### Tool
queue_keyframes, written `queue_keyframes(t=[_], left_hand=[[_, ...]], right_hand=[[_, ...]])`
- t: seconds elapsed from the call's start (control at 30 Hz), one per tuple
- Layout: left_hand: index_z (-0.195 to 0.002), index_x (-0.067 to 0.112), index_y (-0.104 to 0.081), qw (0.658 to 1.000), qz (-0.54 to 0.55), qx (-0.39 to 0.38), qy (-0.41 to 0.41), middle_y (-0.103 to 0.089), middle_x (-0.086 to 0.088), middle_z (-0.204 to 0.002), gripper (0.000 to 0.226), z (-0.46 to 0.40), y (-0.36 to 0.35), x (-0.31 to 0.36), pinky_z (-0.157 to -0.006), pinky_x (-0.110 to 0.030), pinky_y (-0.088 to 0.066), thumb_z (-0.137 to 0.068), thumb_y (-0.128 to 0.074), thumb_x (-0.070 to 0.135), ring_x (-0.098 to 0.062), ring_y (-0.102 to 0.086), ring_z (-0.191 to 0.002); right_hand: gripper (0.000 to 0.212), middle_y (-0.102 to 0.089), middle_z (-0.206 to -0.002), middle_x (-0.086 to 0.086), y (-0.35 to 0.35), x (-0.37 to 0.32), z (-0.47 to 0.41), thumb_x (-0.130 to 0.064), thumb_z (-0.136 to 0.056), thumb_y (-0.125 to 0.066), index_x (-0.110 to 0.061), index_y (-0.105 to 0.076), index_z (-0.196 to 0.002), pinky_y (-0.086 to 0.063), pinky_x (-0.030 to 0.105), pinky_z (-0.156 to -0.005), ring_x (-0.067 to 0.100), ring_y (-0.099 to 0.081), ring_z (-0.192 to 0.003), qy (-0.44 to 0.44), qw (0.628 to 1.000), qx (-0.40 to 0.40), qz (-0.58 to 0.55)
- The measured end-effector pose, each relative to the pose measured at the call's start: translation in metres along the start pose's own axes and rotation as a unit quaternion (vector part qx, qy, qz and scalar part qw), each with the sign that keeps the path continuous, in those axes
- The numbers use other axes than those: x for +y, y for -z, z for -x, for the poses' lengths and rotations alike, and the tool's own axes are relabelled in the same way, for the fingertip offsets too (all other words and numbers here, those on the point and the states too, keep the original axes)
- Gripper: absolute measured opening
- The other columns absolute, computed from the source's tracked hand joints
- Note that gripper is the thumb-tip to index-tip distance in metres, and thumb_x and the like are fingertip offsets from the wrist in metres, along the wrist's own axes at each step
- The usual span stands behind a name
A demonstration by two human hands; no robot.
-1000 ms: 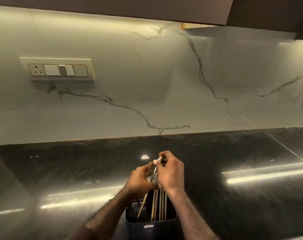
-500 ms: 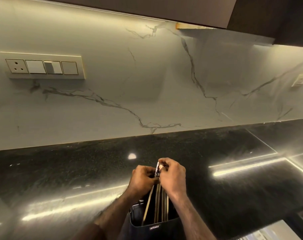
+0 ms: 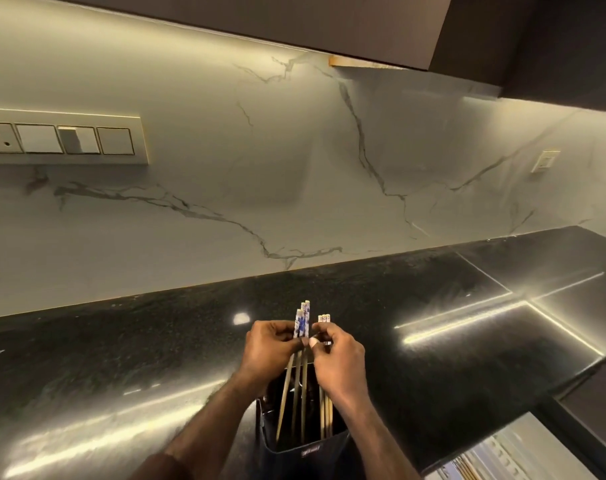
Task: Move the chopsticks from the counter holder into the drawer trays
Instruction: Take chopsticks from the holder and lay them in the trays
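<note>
A dark square holder [image 3: 305, 455] stands on the black counter near the bottom middle. Several wooden chopsticks stand in it. My left hand [image 3: 268, 348] pinches a bunch of chopsticks with blue-and-white patterned tops [image 3: 302, 318], which rise above my fingers. My right hand [image 3: 339, 358] grips a second bunch with small patterned tops [image 3: 324, 319], just to the right of the first. The lower ends of both bunches are still inside the holder. An open drawer with light trays [image 3: 495, 459] shows at the bottom right, below the counter edge.
The glossy black counter [image 3: 433, 323] runs to the marble backsplash. A switch plate [image 3: 62, 138] is on the wall at left, and a small white plate [image 3: 545, 161] at right. Dark cabinets [image 3: 502, 32] hang above.
The single cluster held by both hands has been split into two bunches, one per hand, lifted a little higher. The view swung right, revealing the drawer at the bottom right.
</note>
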State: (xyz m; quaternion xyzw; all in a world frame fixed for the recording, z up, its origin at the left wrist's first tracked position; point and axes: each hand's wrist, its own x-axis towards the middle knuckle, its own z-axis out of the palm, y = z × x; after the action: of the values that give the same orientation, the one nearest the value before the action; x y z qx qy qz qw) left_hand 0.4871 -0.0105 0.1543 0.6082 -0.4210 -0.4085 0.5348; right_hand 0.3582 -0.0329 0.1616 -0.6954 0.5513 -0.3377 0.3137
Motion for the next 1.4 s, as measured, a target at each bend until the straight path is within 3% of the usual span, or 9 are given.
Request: queue_keyframes(t=[0.07,0.13,0.23,0.43,0.67,0.83,1.1,1.23,1.4], left_hand=[[-0.093,0.013,-0.075,0.999,0.050,0.005,0.006,-0.078,-0.003,-0.085,0.018,-0.001,0.010,0.013,-0.071,-0.023,-0.057,-0.078,-0.076,0.005,-0.016,-0.075,-0.083],[-0.094,0.013,-0.074,0.996,0.085,0.011,0.005,-0.078,-0.006,-0.085,0.018,-0.004,0.019,0.029,-0.072,-0.028,-0.058,-0.078,-0.075,0.005,-0.020,-0.075,-0.082],[-0.093,0.012,-0.074,0.994,0.107,0.016,-0.007,-0.077,-0.007,-0.085,0.017,-0.006,0.030,0.055,-0.076,-0.034,-0.058,-0.078,-0.074,0.004,-0.022,-0.075,-0.083],[-0.085,0.012,-0.072,0.989,0.141,0.022,-0.023,-0.077,-0.005,-0.075,0.014,-0.001,0.033,0.104,-0.067,-0.030,-0.060,-0.078,-0.072,0.000,-0.018,-0.075,-0.074],[-0.087,0.007,-0.071,0.984,0.170,0.022,-0.039,-0.076,-0.006,-0.073,0.014,0.026,0.008,0.125,-0.060,-0.027,-0.060,-0.079,-0.070,-0.004,-0.018,-0.074,-0.068],[-0.083,0.007,-0.073,0.982,0.179,0.009,-0.062,-0.076,-0.010,-0.072,0.014,0.061,-0.037,0.139,-0.061,-0.030,-0.061,-0.077,-0.071,-0.006,-0.022,-0.074,-0.067],[-0.091,0.003,-0.073,0.973,0.212,-0.064,-0.072,-0.075,-0.016,-0.084,0.014,0.161,-0.152,0.143,-0.068,-0.034,-0.062,-0.079,-0.068,-0.003,-0.031,-0.075,-0.079],[-0.092,0.003,-0.073,0.965,0.232,-0.112,-0.045,-0.075,-0.018,-0.089,0.015,0.207,-0.223,0.136,-0.063,-0.030,-0.060,-0.078,-0.069,-0.001,-0.030,-0.074,-0.083],[-0.095,0.001,-0.073,0.951,0.257,-0.170,0.002,-0.075,-0.020,-0.090,0.014,0.252,-0.315,0.116,-0.065,-0.033,-0.061,-0.082,-0.068,0.001,-0.032,-0.074,-0.085]], right_hand=[[0.026,-0.066,-0.103,-0.016,0.001,-0.004,0.004,-0.017,-0.093,-0.060,-0.027,-0.064,-0.117,-0.053,0.011,-0.074,-0.007,-0.061,-0.086,-0.013,0.998,-0.047,-0.039],[0.018,-0.070,-0.095,-0.010,0.002,-0.007,0.007,-0.021,-0.095,-0.058,-0.031,-0.067,-0.108,-0.058,0.024,-0.081,0.001,-0.068,-0.085,-0.027,0.990,-0.105,-0.094],[0.015,-0.074,-0.094,-0.001,0.005,-0.012,0.013,-0.026,-0.097,-0.055,-0.030,-0.068,-0.104,-0.059,0.033,-0.081,0.010,-0.071,-0.085,-0.039,0.973,-0.162,-0.159],[0.021,-0.074,-0.095,0.013,0.024,-0.013,0.032,-0.029,-0.098,-0.054,-0.017,-0.068,-0.107,-0.059,0.038,-0.078,0.021,-0.070,-0.083,-0.029,0.945,-0.222,-0.240],[0.029,-0.072,-0.093,0.012,0.065,-0.005,0.061,-0.038,-0.097,-0.054,-0.013,-0.068,-0.104,-0.061,0.046,-0.075,0.024,-0.070,-0.085,-0.080,0.915,-0.266,-0.292],[0.030,-0.071,-0.085,0.013,0.109,0.016,0.095,-0.032,-0.099,-0.052,-0.005,-0.066,-0.101,-0.060,0.048,-0.076,0.025,-0.069,-0.077,-0.107,0.907,-0.248,-0.323],[0.023,-0.073,-0.081,0.013,0.224,0.077,0.183,-0.021,-0.097,-0.057,-0.006,-0.073,-0.092,-0.061,0.034,-0.072,0.024,-0.072,-0.076,-0.117,0.932,-0.159,-0.305],[0.021,-0.073,-0.081,0.013,0.290,0.114,0.236,-0.021,-0.094,-0.062,-0.003,-0.073,-0.095,-0.061,0.040,-0.078,0.025,-0.071,-0.077,-0.148,0.941,-0.116,-0.283],[0.017,-0.066,-0.075,0.020,0.368,0.158,0.293,-0.012,-0.090,-0.067,0.003,-0.072,-0.085,-0.061,0.037,-0.068,0.027,-0.065,-0.065,-0.194,0.930,-0.071,-0.303]])
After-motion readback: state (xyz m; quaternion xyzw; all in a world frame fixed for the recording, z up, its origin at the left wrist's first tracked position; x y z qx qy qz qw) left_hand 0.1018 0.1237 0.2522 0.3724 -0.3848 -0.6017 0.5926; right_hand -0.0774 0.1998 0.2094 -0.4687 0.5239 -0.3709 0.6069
